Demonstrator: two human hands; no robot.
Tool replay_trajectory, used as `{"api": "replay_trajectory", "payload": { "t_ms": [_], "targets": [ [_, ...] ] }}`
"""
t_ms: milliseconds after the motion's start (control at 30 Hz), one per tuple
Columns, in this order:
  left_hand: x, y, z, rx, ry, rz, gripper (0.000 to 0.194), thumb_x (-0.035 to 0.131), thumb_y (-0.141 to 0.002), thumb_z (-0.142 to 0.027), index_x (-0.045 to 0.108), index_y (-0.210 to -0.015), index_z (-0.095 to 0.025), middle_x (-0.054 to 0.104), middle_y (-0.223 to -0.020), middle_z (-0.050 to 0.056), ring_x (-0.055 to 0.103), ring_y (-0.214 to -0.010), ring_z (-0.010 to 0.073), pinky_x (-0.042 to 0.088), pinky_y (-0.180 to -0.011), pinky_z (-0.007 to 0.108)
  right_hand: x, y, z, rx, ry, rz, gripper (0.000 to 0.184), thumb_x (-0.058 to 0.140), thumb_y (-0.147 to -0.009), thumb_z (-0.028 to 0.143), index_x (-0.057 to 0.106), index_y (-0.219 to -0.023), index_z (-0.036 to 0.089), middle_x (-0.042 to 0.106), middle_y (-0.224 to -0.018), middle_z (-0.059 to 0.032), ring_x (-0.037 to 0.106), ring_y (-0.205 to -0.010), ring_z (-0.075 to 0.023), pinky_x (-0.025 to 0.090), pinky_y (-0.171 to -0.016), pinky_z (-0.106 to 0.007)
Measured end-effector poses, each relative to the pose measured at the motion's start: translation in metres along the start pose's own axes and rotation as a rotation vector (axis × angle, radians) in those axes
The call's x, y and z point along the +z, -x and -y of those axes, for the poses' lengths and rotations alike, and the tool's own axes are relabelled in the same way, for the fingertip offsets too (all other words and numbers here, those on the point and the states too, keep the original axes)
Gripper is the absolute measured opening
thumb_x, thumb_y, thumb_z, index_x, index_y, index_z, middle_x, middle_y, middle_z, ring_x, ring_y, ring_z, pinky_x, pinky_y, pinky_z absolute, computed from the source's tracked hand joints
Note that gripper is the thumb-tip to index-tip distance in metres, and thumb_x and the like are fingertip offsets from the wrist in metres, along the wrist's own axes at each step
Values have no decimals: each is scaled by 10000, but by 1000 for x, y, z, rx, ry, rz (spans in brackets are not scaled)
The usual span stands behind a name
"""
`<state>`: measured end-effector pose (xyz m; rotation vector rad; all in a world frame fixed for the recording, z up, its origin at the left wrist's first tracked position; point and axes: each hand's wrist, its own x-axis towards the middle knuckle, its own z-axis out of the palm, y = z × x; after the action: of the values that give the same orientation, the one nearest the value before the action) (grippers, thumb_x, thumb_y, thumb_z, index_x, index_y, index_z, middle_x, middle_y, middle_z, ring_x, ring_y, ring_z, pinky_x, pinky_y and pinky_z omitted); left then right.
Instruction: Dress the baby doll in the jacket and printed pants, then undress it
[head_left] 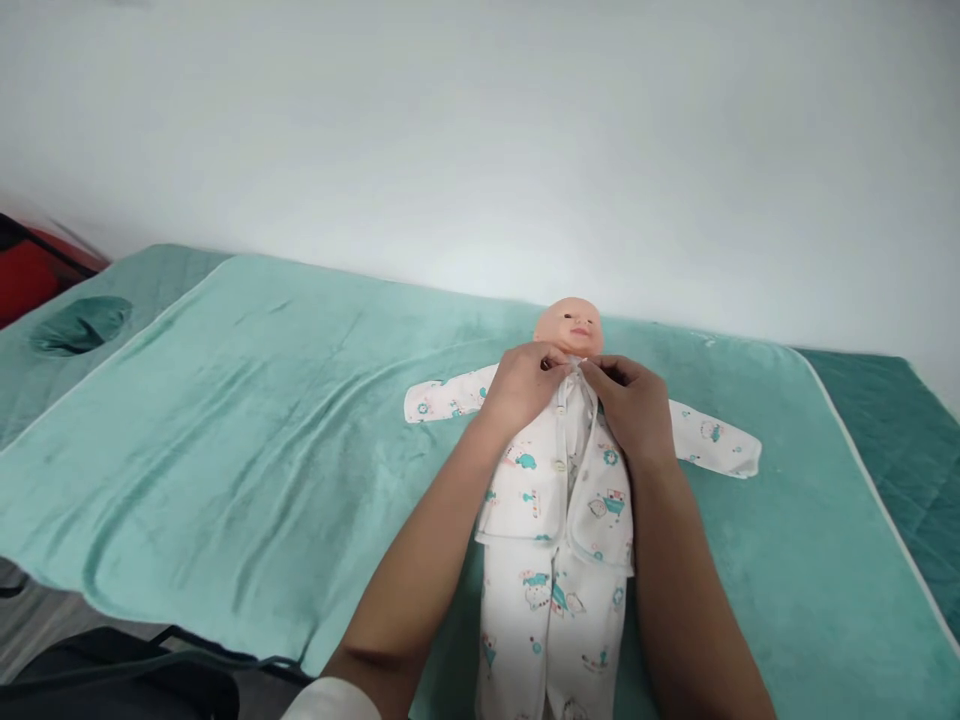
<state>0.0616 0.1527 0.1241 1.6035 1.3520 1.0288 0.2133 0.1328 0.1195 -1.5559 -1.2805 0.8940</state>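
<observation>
A baby doll [571, 325] lies on its back, dressed in a white printed jacket [525, 490] and matching trousers [517, 630]. Both sleeves stretch out to the sides. At the doll's neck, my left hand [525, 385] pinches the jacket's collar edge from the left. My right hand [634, 405] pinches the other collar edge, its fingertips close to those of the left. Below my hands the jacket front hangs apart, with buttons showing along the left edge. My fingers hide the exact spot they grip at the collar.
A green blanket [187, 430] with some wrinkles covers a padded bed [892, 430]. The bed has a round hole [82, 325] at the far left. A white wall [480, 150] rises behind. A black bag-like item [112, 675] and a red object [26, 280] are at the left.
</observation>
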Motion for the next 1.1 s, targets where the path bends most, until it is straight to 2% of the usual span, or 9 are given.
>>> {"api": "replay_trajectory", "payload": {
  "t_ms": [133,233,467,600,933,1100],
  "targets": [
    [10,-3,0,-15,200,-74,85,644,-821,-198,693,-752,-185,738,-832,19,647,-769,145,484,-734,282,0,0,-10,-10,-169,-17,316,763,-746,453,780,-920,190,755,-908,-39,646,-828,-186,495,-766,-308],
    [18,-4,1,-39,237,-87,74,659,-807,-214,695,-748,-187,729,-804,16,648,-767,148,483,-722,284,1,0,-14,-4,-231,-3,343,779,-736,466,780,-947,195,750,-909,-33,644,-815,-174,498,-772,-304],
    [18,0,11,-49,272,-92,70,673,-793,-200,706,-732,-190,741,-801,7,659,-762,139,489,-733,271,-1,4,-5,-9,-140,96,361,806,-707,456,768,-943,185,727,-885,-33,626,-806,-168,493,-752,-299],
    [14,1,13,-20,292,-51,76,671,-806,-206,726,-757,-189,738,-788,11,655,-747,133,481,-712,257,0,5,-3,-16,-117,122,347,819,-689,377,741,-963,178,711,-844,-22,614,-761,-154,487,-719,-287],
    [12,1,15,-104,333,-9,147,766,-725,-283,711,-829,-196,731,-821,20,654,-734,135,478,-648,248,-2,7,0,-38,132,166,242,743,-728,329,692,-926,201,718,-824,-23,636,-732,-172,485,-686,-306],
    [10,3,13,-134,425,5,160,734,-692,-174,697,-847,-193,684,-872,13,630,-754,121,475,-642,238,-2,7,1,-64,193,190,279,733,-739,325,695,-996,223,708,-799,-5,620,-707,-162,466,-660,-294]
  ]
}}
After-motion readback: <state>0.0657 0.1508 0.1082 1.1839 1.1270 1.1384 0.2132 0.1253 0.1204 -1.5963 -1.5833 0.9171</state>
